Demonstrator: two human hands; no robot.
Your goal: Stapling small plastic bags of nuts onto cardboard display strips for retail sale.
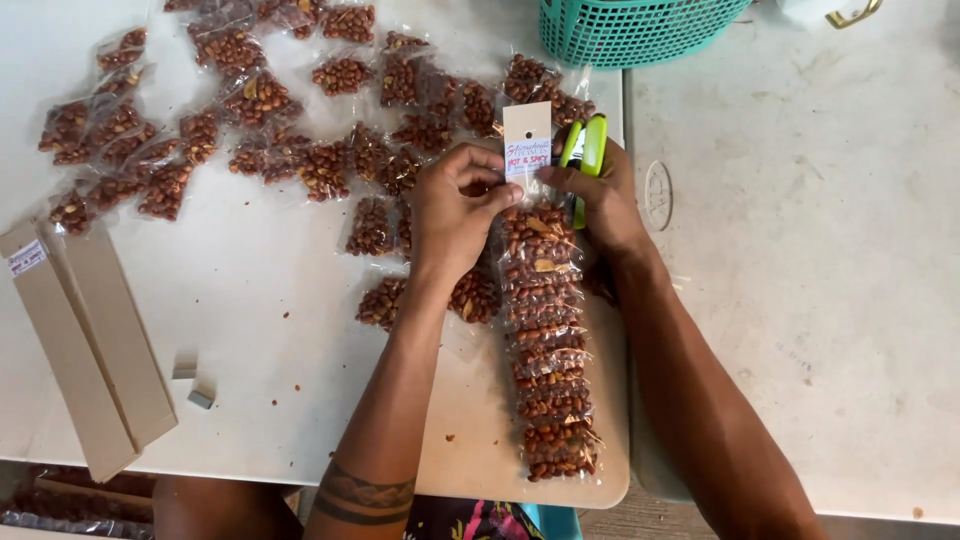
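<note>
Your left hand [455, 205] pinches the lower edge of the paper header card [527, 138] with thumb and fingers closed on it, holding it against the top of the long strip of peanut packets [545, 330]. Your right hand [600, 195] is wrapped around the green stapler [585, 155], gripping it just beside the card's right edge; whether its mouth is already over the card, you cannot tell from here. The strip lies lengthwise on the pale board [470, 440] in front of you, its top end under the card and its bottom end near the board's front edge.

Loose peanut packets [260, 130] are scattered over the table [800, 300] beyond your hands, a teal basket [630, 28] stands at the far edge, and flat cardboard pieces [90, 340] lie to your left.

The risks, as they look now: the card seems held by one small pinch, so it could slide or tilt as the stapler closes, and the staple would land crooked. Your left fingertips sit close to the stapler, so a careless squeeze could nip them. A staple set too low could pierce the top packet's film and spill nuts.
</note>
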